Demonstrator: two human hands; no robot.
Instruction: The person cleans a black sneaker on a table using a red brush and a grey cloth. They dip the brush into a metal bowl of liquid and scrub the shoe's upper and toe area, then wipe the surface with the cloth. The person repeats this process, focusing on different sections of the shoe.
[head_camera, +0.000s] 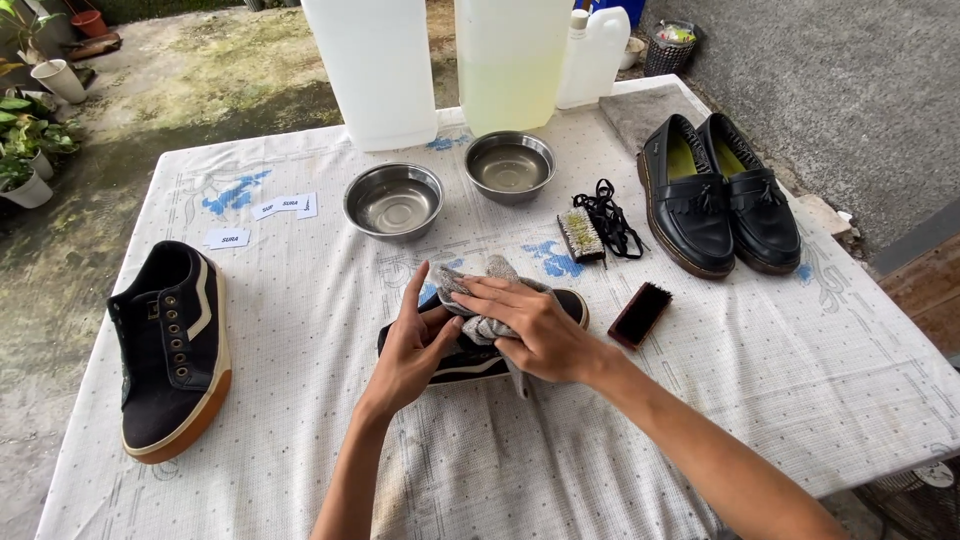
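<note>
Centre of frame, low: a black sneaker (470, 352) lies on its side on the tabletop (330, 420). The left hand (410, 350) clasps its near end to steady it; the right hand (530, 325) presses a grey cloth (480, 285) flat on the upper, fingers spread over the fabric. Likely a wiping pass; it would go best with short strokes, even pressure and the shoe kept from rolling. Its mate, a second black sneaker (170, 345), sits at left. Two steel bowls (393, 200) stand above centre, a bristle brush (581, 235) and black laces (610, 215) to the right, and black loafers (715, 190) at upper right.
</note>
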